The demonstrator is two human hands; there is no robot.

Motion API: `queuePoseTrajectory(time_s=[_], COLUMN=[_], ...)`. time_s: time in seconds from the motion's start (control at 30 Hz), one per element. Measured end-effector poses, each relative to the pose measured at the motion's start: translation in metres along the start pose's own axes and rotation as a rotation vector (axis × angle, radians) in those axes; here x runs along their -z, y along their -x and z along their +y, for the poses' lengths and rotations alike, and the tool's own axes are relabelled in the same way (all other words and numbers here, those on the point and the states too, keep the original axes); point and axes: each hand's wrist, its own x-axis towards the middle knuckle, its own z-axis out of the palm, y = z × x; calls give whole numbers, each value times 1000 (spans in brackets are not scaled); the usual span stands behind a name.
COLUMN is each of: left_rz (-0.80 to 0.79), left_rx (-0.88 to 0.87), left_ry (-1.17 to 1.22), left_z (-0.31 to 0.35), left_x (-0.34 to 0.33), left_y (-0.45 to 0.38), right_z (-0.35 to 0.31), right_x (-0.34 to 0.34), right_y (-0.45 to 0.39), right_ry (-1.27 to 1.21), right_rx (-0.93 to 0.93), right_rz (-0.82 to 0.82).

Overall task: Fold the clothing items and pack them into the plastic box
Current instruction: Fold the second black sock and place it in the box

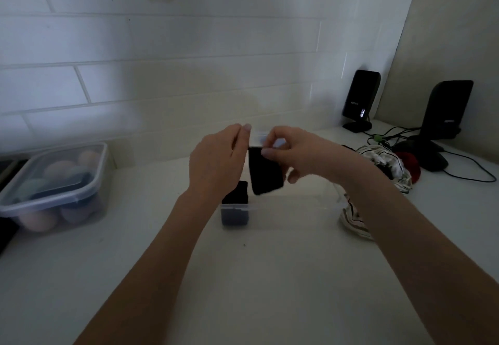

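Two hands hold one dark folded cloth (266, 172) above the clear box (283, 209), at twelve o'clock of its near rim. Right hand (297, 153) pinches the cloth's white top edge; left hand (216, 161) has fingers nearly straight beside that edge, grip unclear. One dark piece (235, 207) stands at the box's nine o'clock end. Best lower the cloth upright, just beside that piece, keeping the fold tight. Striped clothes (378, 182) wait at three o'clock

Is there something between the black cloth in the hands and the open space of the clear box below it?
Nothing visible. The black cloth hangs from both hands above the clear box. One dark folded item stands at the box's left end; the rest looks free.
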Motion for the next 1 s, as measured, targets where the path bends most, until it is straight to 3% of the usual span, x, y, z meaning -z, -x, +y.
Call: queuePoseTrajectory(time_s=[0.17,0.33,0.57,0.8,1.0], left_rz=[-128,-275,-476,-539,-610], left_rx=[33,-116,-153,-132,-62], left_ry=[48,-131,-293,-319,-305], left_z=[-4,-8,-9,-5,-7], left_x=[8,1,-2,0,1], left_y=[-3,-1,0,1,1], right_z=[9,7,12,15,19], right_x=[-11,-22,-36,-34,-25], right_y=[1,3,1,-1,0], right_ry=[114,473,539,451,485], right_rx=[-260,-143,-36,-133,-93], right_rz=[-123,-76,-19,-69,-171])
